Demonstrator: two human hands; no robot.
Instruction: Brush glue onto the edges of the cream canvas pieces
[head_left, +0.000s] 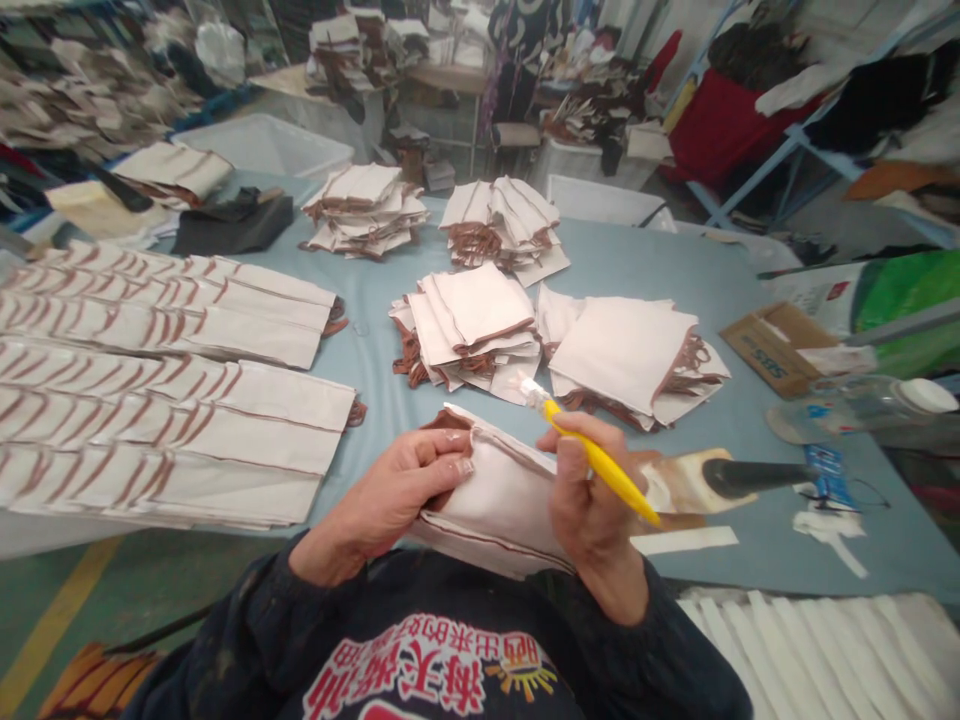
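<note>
My left hand (405,490) is closed on the edge of a white fabric pouch with brown trim (499,505), fingers curled over its upper rim, holding it near the table's front edge. My right hand (589,495) grips a yellow-handled brush (600,465), whose pale bristle tip points up and away above the pouch. The pouch rests partly against my body and partly on the blue table (375,370).
Several stacks of similar white pieces (469,330) lie in the middle of the table, long overlapping rows (157,400) fill the left. A black-handled tool on a glue-smeared pad (720,480), a cardboard box (772,345) and a plastic bottle (862,405) sit at right.
</note>
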